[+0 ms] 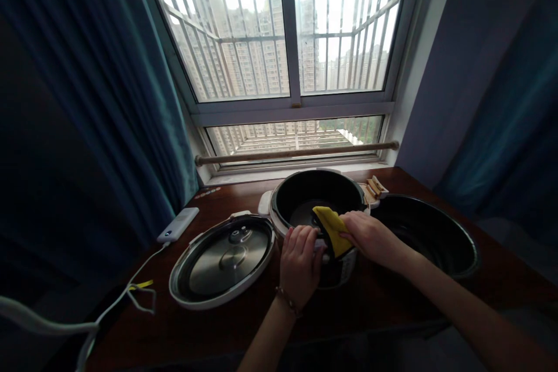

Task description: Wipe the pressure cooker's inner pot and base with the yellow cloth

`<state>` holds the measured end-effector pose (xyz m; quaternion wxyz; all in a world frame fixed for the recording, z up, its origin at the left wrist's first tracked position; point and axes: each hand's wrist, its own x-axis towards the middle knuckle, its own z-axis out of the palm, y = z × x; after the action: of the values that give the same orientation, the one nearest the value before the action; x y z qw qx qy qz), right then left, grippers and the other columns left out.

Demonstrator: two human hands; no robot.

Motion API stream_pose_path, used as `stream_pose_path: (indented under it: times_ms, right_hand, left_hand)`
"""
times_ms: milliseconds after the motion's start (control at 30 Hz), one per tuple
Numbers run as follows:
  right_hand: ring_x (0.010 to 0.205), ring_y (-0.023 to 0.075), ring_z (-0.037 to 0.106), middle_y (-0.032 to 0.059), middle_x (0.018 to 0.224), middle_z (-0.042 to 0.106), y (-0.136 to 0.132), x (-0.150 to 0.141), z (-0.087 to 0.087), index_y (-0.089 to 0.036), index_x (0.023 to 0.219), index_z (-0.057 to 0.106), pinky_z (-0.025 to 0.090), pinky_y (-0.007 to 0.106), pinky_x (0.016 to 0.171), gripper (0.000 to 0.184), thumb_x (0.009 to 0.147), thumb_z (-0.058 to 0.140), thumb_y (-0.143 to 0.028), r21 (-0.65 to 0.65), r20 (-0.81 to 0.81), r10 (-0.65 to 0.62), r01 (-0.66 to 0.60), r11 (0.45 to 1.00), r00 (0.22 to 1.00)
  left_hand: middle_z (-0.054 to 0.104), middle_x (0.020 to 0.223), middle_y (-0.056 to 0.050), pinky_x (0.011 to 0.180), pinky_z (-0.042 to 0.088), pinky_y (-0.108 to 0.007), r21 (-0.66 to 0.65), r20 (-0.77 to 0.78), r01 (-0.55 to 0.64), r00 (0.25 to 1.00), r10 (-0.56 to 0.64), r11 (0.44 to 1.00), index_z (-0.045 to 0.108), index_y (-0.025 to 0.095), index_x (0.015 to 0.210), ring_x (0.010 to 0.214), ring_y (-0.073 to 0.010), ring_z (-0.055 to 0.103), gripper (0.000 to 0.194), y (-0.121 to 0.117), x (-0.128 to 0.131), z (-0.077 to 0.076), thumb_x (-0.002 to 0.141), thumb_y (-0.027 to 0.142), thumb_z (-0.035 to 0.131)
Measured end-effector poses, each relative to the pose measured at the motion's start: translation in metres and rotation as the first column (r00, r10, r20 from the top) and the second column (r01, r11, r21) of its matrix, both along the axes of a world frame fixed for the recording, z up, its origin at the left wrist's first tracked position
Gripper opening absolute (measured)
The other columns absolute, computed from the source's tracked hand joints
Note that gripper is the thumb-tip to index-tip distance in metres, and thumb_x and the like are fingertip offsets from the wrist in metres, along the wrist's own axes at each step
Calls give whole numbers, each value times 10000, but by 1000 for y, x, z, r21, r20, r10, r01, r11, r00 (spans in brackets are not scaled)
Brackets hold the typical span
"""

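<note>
An electric pressure cooker (pixel 283 197) without its lid stands on the wooden table, its dark inside facing up. My left hand (pixel 300 256) is closed over the cooker's front rim, with the fingers curled at the edge. In my right hand (pixel 364 232) a yellow cloth (pixel 332 231) with a dark border is pinched. The cloth hangs over the front right of the rim and the front panel, partly covering them. Left of the cooker lies its round lid (pixel 231 261), metal inner side up. A large black inner pot (pixel 429 232) sits to the right, behind my right forearm.
A white power bank (pixel 178 225) with a white cable (pixel 146 261) lies at the left of the table (pixel 244 195). The cooker's hinge part (pixel 375 189) juts out near the black pot. A barred window (pixel 296 107) and blue curtain (pixel 143 99) stand behind.
</note>
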<state>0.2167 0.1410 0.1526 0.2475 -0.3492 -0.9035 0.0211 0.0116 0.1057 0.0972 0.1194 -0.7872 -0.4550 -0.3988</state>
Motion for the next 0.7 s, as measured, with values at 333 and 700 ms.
stream_pose_path:
  times_ms: [333,700]
  right_hand:
    - [953,236,509,118,999,530,-12,-27,-55,-187,1046,427,415,401,840,196,896,320,-255,-70,-567,-408,452,889,715]
    - [1049,264,463,139,1094,518,-27,-41,-57,-176,1158,409,375,480,894,296,881,318,-226,-1,-542,-440,523,853,716]
  left_hand:
    - [586,1118,-106,1019,299,-445,-10,35,-33,999,33,999,514,142,1124,1119,-228,477,286,-2,5,-2,856,208,437]
    - [570,1115,-107,1010,301,-464,-13,61,-30,998,31,999,508,152,1137,1123,-226,467,302,-2,9,-3,861,221,405]
